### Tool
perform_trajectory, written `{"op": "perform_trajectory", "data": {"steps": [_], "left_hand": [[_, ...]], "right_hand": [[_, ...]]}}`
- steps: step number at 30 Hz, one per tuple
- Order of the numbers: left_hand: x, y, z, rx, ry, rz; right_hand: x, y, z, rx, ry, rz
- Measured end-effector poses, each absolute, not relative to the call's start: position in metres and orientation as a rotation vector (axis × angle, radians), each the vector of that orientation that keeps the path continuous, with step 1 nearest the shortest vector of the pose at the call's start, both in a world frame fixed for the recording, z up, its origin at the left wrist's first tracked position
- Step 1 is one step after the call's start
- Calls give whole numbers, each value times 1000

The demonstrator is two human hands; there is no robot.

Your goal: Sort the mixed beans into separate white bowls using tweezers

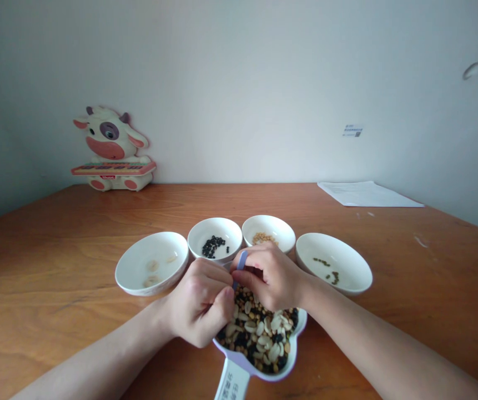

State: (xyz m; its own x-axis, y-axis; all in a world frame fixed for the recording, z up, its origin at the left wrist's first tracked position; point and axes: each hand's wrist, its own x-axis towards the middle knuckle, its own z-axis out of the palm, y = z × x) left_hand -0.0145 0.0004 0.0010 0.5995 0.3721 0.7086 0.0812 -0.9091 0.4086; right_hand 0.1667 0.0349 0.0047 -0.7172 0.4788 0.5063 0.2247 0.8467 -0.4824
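Note:
My left hand (pixel 205 300) is curled into a fist over the left edge of the pan; whatever it may hold is hidden. A flat lavender plastic strip (pixel 242 261) is pinched in my right hand (pixel 274 275), above the pan's far side. Only part of the strip shows, so I cannot tell its full shape. Below both hands is a small lavender-rimmed, lobed pan (pixel 301 328). Peanut halves (pixel 263 339), black beans and yellow beans lie mixed in it. Its white handle (pixel 232 380), with a printed label, points toward me.
Behind the hands stand white bowls: one with a few peanut halves (pixel 126 272), one with black beans (pixel 197 236), one with yellow beans (pixel 278 225), one with small green beans (pixel 349 258). A cow toy keyboard (pixel 114 150) and papers (pixel 363 194) are farther back.

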Motion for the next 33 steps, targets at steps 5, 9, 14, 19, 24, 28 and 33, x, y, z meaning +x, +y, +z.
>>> {"op": "perform_trajectory", "data": {"steps": [5,9,14,19,24,28,33], "left_hand": [[-14,0,3,2491,359,1227],[-14,0,2,2488,361,1226],[-15,1,-1,2492,351,1209],[-15,1,0,2498,333,1233],[-14,-1,1,2480,339,1236],[-14,-1,2,2485,352,1236],[-14,0,1,2476,358,1238]], "right_hand": [[167,35,4,-543,-2382,502],[167,34,7,-523,-2286,494],[169,32,11,-478,-2213,511],[170,34,9,-475,-2308,516],[169,34,8,-486,-2343,541],[168,34,8,-485,-2353,562],[169,34,6,-466,-2351,542]]}}
